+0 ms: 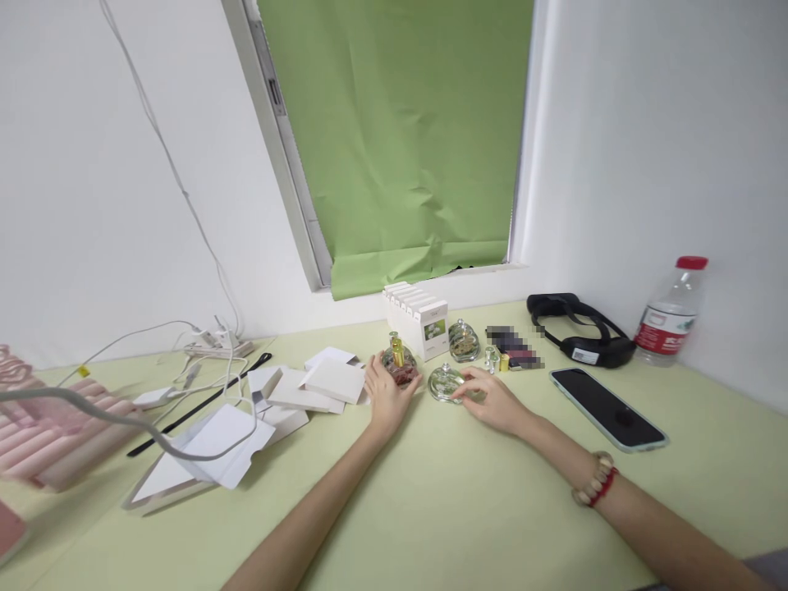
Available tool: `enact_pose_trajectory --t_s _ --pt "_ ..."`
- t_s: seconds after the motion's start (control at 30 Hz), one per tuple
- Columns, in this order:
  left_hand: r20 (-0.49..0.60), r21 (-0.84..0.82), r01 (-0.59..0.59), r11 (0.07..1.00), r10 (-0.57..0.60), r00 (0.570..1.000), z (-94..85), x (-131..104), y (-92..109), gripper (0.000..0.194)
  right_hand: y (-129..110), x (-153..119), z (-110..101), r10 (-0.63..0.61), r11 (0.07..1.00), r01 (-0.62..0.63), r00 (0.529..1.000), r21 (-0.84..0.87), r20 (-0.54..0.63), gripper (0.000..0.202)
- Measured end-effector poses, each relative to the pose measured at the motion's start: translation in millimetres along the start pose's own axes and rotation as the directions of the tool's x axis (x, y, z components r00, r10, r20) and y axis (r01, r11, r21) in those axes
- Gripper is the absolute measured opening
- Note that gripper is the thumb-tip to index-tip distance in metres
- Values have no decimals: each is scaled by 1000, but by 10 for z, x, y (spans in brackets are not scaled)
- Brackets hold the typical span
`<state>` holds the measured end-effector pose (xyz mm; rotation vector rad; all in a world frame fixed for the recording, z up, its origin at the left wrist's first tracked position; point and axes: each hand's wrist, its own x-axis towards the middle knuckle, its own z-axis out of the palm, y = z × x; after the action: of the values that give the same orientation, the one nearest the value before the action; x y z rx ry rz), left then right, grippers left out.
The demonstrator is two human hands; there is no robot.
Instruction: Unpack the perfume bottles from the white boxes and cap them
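My left hand (389, 396) curves round a small glass bottle (403, 376) with dark reddish contents and a gold neck on top; it stands on the table. Close to its right, a low, clear rounded glass piece (442, 382) with a greenish tint and a small knob on top rests on the table. Thumb and fingers of my right hand (489, 400) are drawn together at its right edge. Behind it is another ribbed glass piece (463, 341). Several small silver and gold caps (497, 359) stand to the right.
White boxes (424, 322) stand in a row behind my hands. Opened white cartons (308, 390), cables and a pink ridged object (74, 427) lie left. At the right are a phone (607, 409), a black headset (584, 332) and a red-capped bottle (671, 316).
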<state>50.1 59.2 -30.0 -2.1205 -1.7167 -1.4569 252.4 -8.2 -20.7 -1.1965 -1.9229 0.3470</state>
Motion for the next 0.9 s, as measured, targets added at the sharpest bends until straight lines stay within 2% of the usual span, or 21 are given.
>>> enact_pose_trajectory --t_s 0.17,0.33,0.43,0.73,0.9 --pt "128 -2 -3 1000 3 992 -40 -18 61 77 14 2 8 -13 1000 13 1000 -7 -12 21" --pt "141 -81 116 990 -104 985 -96 45 49 59 29 2 14 4 1000 -4 1000 -7 -8 21" --pt "158 -142 169 975 -146 977 -107 79 28 55 29 1 14 0 1000 0 1000 0 -16 21" --pt "184 -327 222 919 -169 968 -64 100 -44 58 27 -1 15 11 999 -10 1000 36 -11 22" --pt "162 -349 217 912 -169 972 -33 111 -88 56 36 16 15 13 998 -12 1000 63 -24 21"
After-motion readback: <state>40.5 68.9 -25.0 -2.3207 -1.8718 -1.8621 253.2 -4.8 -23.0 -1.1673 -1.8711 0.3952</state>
